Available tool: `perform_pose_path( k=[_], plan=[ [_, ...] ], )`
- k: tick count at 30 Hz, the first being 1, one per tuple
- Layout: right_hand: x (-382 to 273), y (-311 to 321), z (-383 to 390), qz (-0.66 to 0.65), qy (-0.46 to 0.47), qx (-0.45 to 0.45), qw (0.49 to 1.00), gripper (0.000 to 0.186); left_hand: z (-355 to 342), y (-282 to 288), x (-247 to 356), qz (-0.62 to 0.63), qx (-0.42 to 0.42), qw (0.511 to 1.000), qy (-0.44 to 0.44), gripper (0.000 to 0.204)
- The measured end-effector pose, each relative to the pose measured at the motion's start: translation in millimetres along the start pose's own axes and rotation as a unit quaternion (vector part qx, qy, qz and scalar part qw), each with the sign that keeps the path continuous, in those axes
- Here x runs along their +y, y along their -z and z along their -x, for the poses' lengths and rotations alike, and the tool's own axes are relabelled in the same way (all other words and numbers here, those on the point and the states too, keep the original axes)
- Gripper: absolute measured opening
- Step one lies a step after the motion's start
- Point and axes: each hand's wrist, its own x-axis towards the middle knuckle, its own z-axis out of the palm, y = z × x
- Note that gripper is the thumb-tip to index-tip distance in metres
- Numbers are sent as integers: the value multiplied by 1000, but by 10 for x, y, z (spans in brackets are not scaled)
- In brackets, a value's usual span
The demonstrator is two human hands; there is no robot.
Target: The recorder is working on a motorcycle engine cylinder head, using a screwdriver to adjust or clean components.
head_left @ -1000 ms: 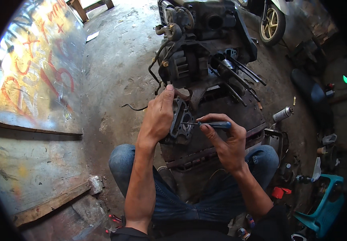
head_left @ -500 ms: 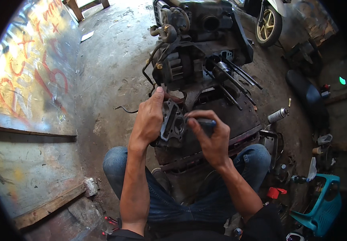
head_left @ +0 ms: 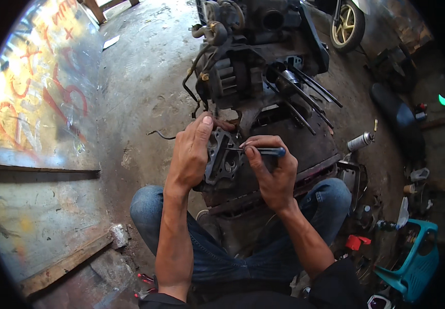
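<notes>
Head camera: a grey, flat-faced metal engine part with a round opening (head_left: 220,165) sits between two bare hands. At its right, the right hand (head_left: 274,172) keeps a pinching grip on a slim blue-handled screwdriver (head_left: 272,151). Half a second ago its shaft barely showed; now it crosses the part's face, suggesting renewed close work there. The left hand (head_left: 188,154) lies along the part's left edge, fingers hidden, its grip impossible to judge. Beyond the part stands a dark, finned engine (head_left: 231,72).
</notes>
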Motion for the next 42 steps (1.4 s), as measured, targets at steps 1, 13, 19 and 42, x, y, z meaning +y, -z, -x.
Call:
perform_pose_path(
  k=[1, 13, 19, 42],
  plan=[
    [26, -34, 83, 0, -1, 0, 1000, 14, 8, 32, 20, 3, 2, 1000, 12, 60],
    [56, -8, 398, 11, 117, -49, 992, 8, 48, -9, 20, -28, -15, 998, -49, 55],
    [108, -76, 303, -18, 82, 3, 997, 10, -37, 47, -11, -24, -36, 998, -35, 56],
    [137, -53, 516, -33, 93, -26, 995, 8, -153, 52, -29, 24, -103, 994, 16, 48]
  ],
)
